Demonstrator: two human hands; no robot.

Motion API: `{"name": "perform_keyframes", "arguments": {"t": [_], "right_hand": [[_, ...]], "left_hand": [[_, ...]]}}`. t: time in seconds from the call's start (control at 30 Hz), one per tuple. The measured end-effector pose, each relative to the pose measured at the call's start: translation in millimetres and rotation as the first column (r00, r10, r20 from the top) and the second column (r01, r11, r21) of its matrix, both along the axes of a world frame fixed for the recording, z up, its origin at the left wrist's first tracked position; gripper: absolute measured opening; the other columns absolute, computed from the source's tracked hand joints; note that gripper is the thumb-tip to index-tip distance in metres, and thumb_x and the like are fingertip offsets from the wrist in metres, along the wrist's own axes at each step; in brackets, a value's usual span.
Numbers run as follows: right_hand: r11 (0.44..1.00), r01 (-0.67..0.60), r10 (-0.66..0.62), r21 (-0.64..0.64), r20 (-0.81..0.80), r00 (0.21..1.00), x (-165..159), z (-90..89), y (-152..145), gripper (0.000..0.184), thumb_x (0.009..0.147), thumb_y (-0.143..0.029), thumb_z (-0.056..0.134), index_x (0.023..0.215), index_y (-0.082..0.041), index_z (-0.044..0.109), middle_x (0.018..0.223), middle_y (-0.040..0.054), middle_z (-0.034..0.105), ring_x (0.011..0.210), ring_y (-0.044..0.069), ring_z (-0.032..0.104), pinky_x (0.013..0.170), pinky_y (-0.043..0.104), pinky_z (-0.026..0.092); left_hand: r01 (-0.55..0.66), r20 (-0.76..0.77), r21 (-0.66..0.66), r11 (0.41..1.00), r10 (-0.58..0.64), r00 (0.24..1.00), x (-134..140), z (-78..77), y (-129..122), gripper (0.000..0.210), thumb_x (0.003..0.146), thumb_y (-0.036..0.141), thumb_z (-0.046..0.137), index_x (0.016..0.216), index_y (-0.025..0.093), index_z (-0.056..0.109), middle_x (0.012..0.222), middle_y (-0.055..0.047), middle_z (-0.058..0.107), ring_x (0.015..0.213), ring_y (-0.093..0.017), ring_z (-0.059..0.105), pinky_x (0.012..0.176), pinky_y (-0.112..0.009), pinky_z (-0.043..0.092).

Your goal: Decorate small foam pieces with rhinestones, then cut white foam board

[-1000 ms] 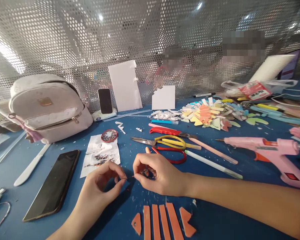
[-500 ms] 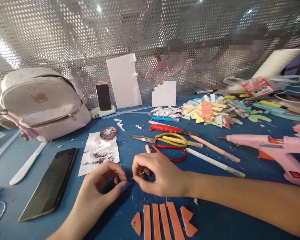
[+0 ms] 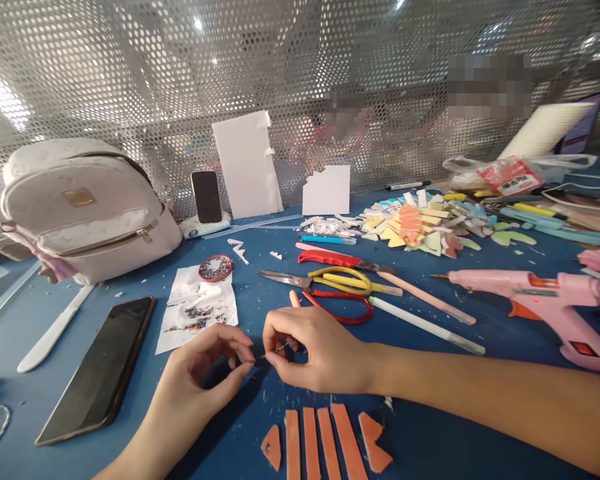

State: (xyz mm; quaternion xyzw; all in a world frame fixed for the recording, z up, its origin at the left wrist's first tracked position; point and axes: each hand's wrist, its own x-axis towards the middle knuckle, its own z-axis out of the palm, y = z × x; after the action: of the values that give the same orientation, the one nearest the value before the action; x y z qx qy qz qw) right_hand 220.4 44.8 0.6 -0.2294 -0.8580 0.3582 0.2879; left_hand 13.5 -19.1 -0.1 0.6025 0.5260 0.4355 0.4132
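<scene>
Left hand [image 3: 205, 375] and right hand [image 3: 319, 350] pinch a thin strand [image 3: 260, 357] in narrow grips, lower center of frame. Fine alignment appears under way; the next move calls for steadiness.

Orange strips [image 3: 329, 443], blue table [image 3: 430, 453], pink glue gun [image 3: 525, 283], yellow and red scissor handles [image 3: 337, 294], white paper [image 3: 181, 293], its tiny specks [image 3: 203, 311] seemingly multicoloured

At the left of the frame, a backpack [image 3: 80, 213] stands behind a knife [image 3: 55, 330] and a phone [image 3: 97, 370]. Right of the phone lies paper [image 3: 170, 327], with a round dish [image 3: 215, 268] at its far edge. Centrally, a strand [image 3: 281, 348] lies between left hand [image 3: 205, 373] and right hand [image 3: 320, 350], behind strips [image 3: 329, 440]. Scissors [image 3: 306, 281] lie behind the right hand, left of a glue gun [image 3: 535, 285].
</scene>
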Motion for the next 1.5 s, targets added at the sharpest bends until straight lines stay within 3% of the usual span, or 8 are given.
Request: {"name": "perform_keyframes", "arguments": {"t": [0.43,0.67,1.2,1.5], "right_hand": [[1.0,0.005,-0.005,0.023,0.002,1.0,0,-1.1,0,0.01,0.085,-0.015,0.06,0.081,-0.02,0.052,0.075,-0.0033,0.059,0.063,0.01,0.052,0.057,0.021,0.038],[0.999,-0.001,0.001,0.035,0.003,1.0,0,-1.5,0,0.01,0.084,-0.014,0.06,0.082,-0.02,0.052,0.075,-0.0034,0.059,0.062,0.01,0.052,0.056,0.02,0.038],[0.999,-0.012,0.012,0.046,0.002,1.0,0,-0.6,0,0.01,0.084,-0.014,0.06,0.081,-0.02,0.052,0.075,-0.0024,0.06,0.062,0.01,0.053,0.057,0.021,0.039],[0.999,-0.028,0.028,0.041,-0.003,1.0,0,-0.1,1,0.009,0.084,-0.015,0.059,0.08,-0.02,0.052,0.075,-0.0024,0.059,0.062,0.01,0.052,0.057,0.021,0.038]], "left_hand": [[0.003,-0.063,0.031,1.0,-0.001,0.998,-3,-0.2,1,0.009,0.079,0.019,0.069,0.088,0.023,0.069,0.08,-0.002,0.07,0.078,-0.018,0.067,0.073,-0.028,0.057],[0.102,-0.11,0.065,0.993,-0.095,0.989,-12,-6.2,5,0.013,0.084,0.019,0.069,0.095,0.025,0.068,0.084,-0.001,0.072,0.08,-0.016,0.069,0.075,-0.024,0.059],[0.035,-0.136,0.116,0.993,-0.019,0.99,-6,-5.1,3,0.009,0.081,0.021,0.07,0.089,0.025,0.071,0.082,-0.002,0.074,0.077,-0.017,0.068,0.071,-0.026,0.058],[0.051,-0.276,0.169,0.984,-0.003,0.961,-7,-5.4,1,0.007,0.084,0.021,0.068,0.088,0.026,0.072,0.086,-0.001,0.076,0.083,-0.019,0.072,0.074,-0.027,0.058]]}}
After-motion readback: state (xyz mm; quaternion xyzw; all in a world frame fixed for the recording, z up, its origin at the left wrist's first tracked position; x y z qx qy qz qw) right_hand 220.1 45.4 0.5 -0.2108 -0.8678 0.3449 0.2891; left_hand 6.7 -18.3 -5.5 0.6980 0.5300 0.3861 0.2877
